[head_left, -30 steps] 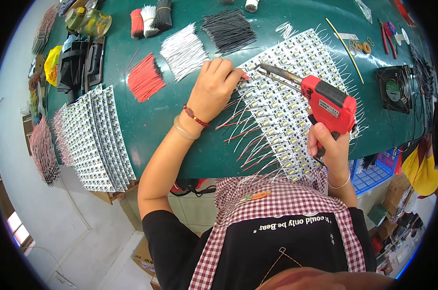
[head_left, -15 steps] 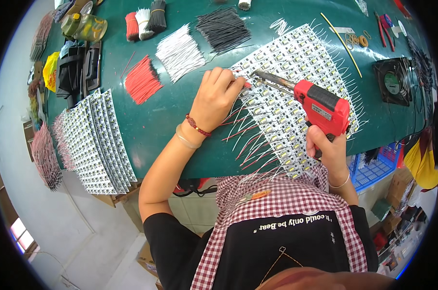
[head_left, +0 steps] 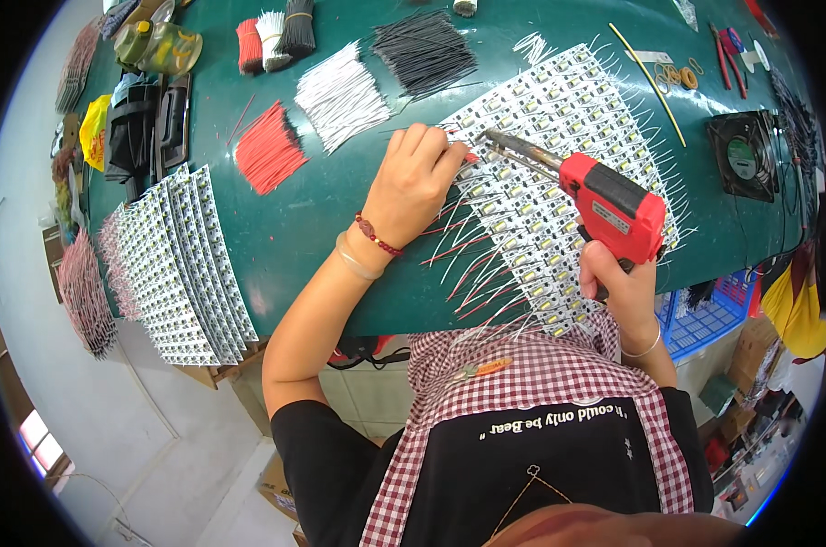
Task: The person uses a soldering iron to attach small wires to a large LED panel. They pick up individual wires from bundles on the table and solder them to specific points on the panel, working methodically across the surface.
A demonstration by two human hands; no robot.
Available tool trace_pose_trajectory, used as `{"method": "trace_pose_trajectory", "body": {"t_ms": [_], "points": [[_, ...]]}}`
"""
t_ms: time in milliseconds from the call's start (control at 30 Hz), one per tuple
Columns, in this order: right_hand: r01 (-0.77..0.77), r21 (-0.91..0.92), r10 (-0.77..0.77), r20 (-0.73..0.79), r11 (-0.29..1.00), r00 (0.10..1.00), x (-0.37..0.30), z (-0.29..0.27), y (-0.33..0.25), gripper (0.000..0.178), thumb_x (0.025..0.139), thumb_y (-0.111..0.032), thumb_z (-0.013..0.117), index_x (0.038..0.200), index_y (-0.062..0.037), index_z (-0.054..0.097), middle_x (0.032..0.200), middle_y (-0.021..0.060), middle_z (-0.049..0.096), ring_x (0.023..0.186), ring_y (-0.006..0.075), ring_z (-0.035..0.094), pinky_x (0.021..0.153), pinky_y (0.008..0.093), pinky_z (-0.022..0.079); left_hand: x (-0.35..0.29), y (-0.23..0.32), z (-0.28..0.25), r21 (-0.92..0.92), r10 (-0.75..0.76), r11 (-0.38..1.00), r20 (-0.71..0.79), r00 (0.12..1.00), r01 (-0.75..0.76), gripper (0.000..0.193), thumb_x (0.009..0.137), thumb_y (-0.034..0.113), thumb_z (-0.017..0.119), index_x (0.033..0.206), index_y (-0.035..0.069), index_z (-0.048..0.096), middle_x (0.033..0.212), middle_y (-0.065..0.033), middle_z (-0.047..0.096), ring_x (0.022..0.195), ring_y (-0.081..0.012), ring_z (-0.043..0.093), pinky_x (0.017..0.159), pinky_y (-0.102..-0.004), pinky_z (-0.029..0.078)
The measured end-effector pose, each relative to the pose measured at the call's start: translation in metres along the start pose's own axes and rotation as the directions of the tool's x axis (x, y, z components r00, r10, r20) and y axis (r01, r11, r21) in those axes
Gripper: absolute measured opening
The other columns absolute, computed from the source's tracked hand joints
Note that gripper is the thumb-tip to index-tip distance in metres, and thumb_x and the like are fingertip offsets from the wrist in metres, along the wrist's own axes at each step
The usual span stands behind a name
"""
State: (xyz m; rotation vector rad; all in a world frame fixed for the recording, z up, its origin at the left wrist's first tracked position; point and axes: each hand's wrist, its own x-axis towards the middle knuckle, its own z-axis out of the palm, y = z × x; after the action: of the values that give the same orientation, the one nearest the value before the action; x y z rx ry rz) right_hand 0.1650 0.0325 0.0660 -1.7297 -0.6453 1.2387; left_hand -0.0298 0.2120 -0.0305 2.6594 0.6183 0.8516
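Observation:
A white sheet of joined LED circuit boards (head_left: 595,118) lies on the table in front of me, with red and white wires fringing its left edge and pale wires along its right. At its upper left, my left hand (head_left: 418,178) is closed in a pinch on a short red wire (head_left: 470,158), whose far end my fingers partly hide. My right hand (head_left: 618,278) grips the handle of a red and black soldering gun (head_left: 618,208). Its tip points left, at the boards close to my left fingertips. Whether it touches the solder pad cannot be made out.
Loose piles of red wires (head_left: 270,150), white wires (head_left: 342,96) and black wires (head_left: 424,55) lie beyond my left hand. Finished-looking board sheets (head_left: 180,273) are stacked at the left edge. A black fan (head_left: 743,155) stands right, near pliers (head_left: 728,64) and a yellow stick (head_left: 648,84).
The soldering gun's body has shifted slightly to the right and nearer me, its tip staying by my left fingertips. My left hand keeps its pinch at nearly the same place.

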Motion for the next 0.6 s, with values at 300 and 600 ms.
{"method": "trace_pose_trajectory", "body": {"t_ms": [300,600], "points": [[-0.004,0.047,0.003,0.025,0.999,1.000,0.0006,-0.0025,0.0040,0.021,0.089,-0.011,0.064,0.104,0.0026,0.058,0.062,0.0019,0.057,0.047,0.0072,0.051,0.043,0.0212,0.040,-0.0003,0.0000,0.0000,0.013,0.009,1.000,-0.007,1.000,-0.009,0.027,0.070,-0.004,0.062,0.096,0.001,0.066,0.079,-0.0071,0.048,0.076,-0.0234,0.049,0.069,-0.0344,0.040],[0.000,0.021,-0.001,0.018,1.000,1.000,0.0010,0.0026,0.0033,0.018,0.088,-0.011,0.068,0.100,-0.0004,0.060,0.064,0.0007,0.059,0.048,0.0063,0.053,0.043,0.0208,0.041,0.0018,0.0019,-0.0017,0.036,0.033,0.999,-0.009,0.999,-0.032,0.025,0.071,-0.002,0.062,0.095,0.001,0.066,0.079,-0.0075,0.048,0.076,-0.0235,0.049,0.069,-0.0343,0.040]]}}
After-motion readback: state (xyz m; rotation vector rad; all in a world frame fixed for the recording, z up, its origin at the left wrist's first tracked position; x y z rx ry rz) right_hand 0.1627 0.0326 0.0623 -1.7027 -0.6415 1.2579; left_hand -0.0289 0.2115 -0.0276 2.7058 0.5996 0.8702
